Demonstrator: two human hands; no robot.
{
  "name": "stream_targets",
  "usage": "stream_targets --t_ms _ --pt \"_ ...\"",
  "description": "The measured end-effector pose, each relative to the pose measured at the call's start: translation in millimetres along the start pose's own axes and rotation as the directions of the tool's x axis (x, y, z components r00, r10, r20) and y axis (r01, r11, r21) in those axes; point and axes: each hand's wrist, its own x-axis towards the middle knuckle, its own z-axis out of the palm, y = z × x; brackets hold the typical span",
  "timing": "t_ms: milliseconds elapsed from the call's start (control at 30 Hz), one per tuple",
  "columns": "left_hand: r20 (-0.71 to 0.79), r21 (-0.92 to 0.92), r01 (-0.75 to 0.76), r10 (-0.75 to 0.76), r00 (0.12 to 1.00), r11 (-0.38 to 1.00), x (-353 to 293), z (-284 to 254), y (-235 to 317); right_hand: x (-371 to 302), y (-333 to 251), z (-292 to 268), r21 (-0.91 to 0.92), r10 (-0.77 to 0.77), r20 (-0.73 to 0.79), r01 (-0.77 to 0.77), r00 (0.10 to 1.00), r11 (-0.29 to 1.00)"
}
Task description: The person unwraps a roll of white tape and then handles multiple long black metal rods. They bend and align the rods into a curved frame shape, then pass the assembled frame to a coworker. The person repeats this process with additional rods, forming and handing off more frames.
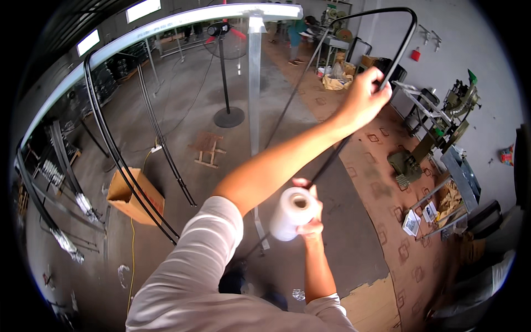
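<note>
My left arm reaches across to the upper right, and my left hand point(365, 99) is closed around a black bent tube point(406, 41). The tube makes a rounded U at the top, and its two legs slant down to the left. Lower down, my right hand point(312, 216) grips a roll of clear plastic film point(285, 218) with a hollow core facing up. One leg of the tube passes just behind the roll, close to my right fingers. Whether those fingers also touch the tube is hidden.
A metal rack point(254, 83) with a curved top bar stands ahead, with black bent tubes point(105, 127) hanging at left. Beyond are a cardboard box point(135, 196), a wooden stool point(208, 149) and a standing fan point(224, 77). Machines point(451, 116) line the right; another person point(297, 39) works far back.
</note>
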Motion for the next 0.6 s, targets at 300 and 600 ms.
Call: stream_targets --t_ms 300,600 --pt "-0.37 0.397 0.043 0.117 0.922 0.917 -77.9 -18.7 69.7 0.9 -85.6 -46.1 0.405 -0.137 0.122 0.077 0.983 0.911" --pt "-0.747 0.268 0.167 0.095 0.658 0.949 -264.2 -26.8 83.4 34.9 -174.3 -12.1 0.545 -0.2 0.407 -0.061 0.891 0.836"
